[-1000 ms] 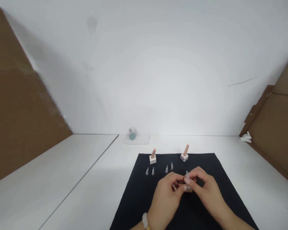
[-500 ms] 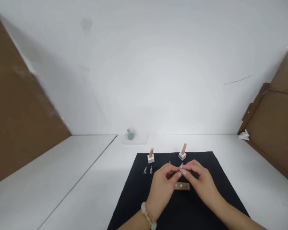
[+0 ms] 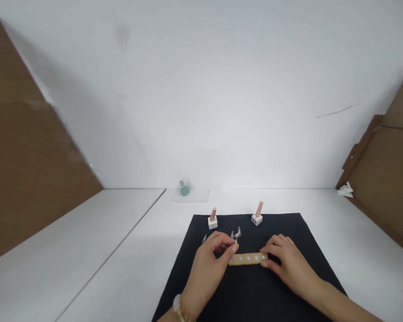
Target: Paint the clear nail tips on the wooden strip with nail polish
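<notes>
My left hand (image 3: 210, 261) pinches a small metallic stem with a clear nail tip (image 3: 237, 234) on top, just above the left part of a tan strip. This strip (image 3: 251, 258) lies across the black mat and carries a row of pale round spots. Its right end is gripped between the thumb and fingers of my right hand (image 3: 284, 257). Beyond my left fingers another clear nail tip (image 3: 232, 234) shows in part. A further clear tip (image 3: 204, 238) peeks out left of that hand.
Two nail polish bottles with peach caps, a left one (image 3: 212, 220) and a right one (image 3: 257, 215), stand at the back of the black mat (image 3: 255, 295). Behind is a clear tray (image 3: 201, 196) with a teal bottle (image 3: 184, 190). Brown cardboard panels (image 3: 386, 174) flank the white table.
My hands, together over the mat before, have parted. My left hand moved left with the clear nail tip, while my right moved right and took hold of the tan strip's end, exposing more of it.
</notes>
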A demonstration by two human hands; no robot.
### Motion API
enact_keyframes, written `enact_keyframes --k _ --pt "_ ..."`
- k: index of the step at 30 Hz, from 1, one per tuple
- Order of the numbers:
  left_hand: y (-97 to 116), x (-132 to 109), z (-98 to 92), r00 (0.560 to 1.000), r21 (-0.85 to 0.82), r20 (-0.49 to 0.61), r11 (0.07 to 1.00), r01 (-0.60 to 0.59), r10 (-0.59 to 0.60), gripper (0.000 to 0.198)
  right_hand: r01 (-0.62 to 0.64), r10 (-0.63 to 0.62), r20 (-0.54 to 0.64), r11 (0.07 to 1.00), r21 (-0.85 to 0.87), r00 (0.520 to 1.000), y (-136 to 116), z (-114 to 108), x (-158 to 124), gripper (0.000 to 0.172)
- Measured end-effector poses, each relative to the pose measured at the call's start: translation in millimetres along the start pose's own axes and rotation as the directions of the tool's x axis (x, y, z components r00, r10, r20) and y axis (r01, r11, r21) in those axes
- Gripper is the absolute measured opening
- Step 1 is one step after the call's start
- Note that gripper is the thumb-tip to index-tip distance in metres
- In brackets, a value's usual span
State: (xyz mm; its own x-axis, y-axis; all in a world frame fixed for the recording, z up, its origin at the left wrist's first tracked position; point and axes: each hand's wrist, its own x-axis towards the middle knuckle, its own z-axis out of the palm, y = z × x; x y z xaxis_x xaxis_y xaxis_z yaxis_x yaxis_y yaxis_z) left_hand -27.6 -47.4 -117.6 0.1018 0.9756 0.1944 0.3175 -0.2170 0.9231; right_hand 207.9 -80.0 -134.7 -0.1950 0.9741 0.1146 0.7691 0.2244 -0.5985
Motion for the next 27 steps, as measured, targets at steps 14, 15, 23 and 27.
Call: enact_keyframes --k 14,15,23,27 --pt "16 -5 33.5 0.991 -0.117 0.070 0.988 -0.104 0.113 0.012 0.060 0.033 -0.178 0.867 0.494 0.983 -31 8 -2 0.026" --pt "16 -5 34.9 0.992 -0.113 0.060 0.988 -0.101 0.108 0.011 0.071 0.035 -0.197 0.861 0.503 0.980 -33 10 -2 0.025" --pt "12 -8 41.4 0.995 -0.040 0.089 0.999 0.036 -0.033 0.009 0.097 -0.012 -0.182 0.881 0.464 0.983 -35 17 -6 0.028" --pt "5 -9 42.1 0.991 -0.023 0.134 0.999 0.024 -0.021 0.012 0.098 -0.054 -0.126 0.920 0.379 0.991 -39 16 -10 0.031"
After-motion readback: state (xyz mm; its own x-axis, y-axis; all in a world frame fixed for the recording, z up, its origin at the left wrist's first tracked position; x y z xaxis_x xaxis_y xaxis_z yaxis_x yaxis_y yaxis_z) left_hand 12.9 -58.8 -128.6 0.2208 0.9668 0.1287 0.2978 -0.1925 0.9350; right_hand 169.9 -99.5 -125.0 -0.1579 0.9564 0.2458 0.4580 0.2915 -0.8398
